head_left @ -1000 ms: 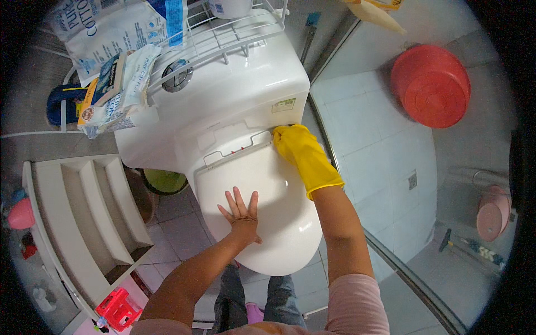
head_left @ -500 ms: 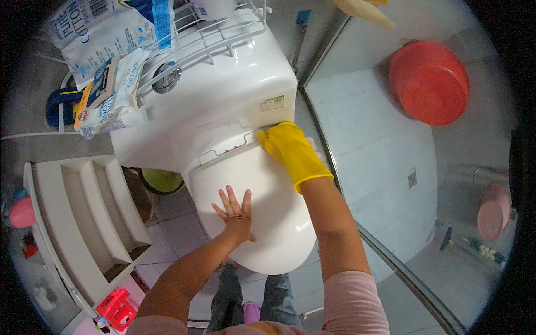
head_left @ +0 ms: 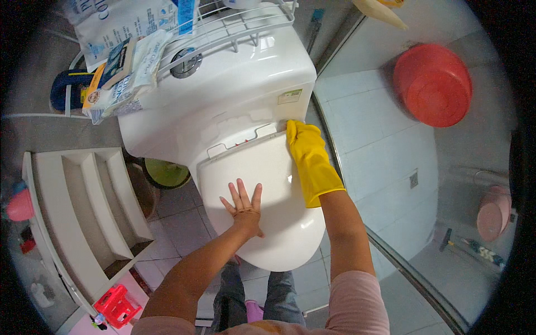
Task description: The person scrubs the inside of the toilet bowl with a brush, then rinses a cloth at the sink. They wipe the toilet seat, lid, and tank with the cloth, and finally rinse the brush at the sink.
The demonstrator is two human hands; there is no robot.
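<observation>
A white toilet fills the middle, its lid (head_left: 268, 167) closed and its tank (head_left: 234, 100) behind it. My left hand (head_left: 243, 204) is bare and lies flat on the lid with the fingers spread. My right hand (head_left: 310, 159) wears a yellow rubber glove. Its fingertips press against the right rear corner of the lid, by the hinge under the tank. I see nothing held in either hand. A round chrome flush button (head_left: 185, 62) sits on top of the tank.
A white wire rack (head_left: 234, 22) with packets (head_left: 123, 61) rests on the tank. A white shelf unit (head_left: 84, 206) stands left, with a green bin (head_left: 166, 172) beside the bowl. A glass partition's rail (head_left: 402, 262) runs along the right. Beyond it are a red basin (head_left: 432, 84) and a pink basin (head_left: 494, 212).
My gloved right hand slid a little left along the lid's rear edge, then back to the right corner. My left hand stayed flat on the lid.
</observation>
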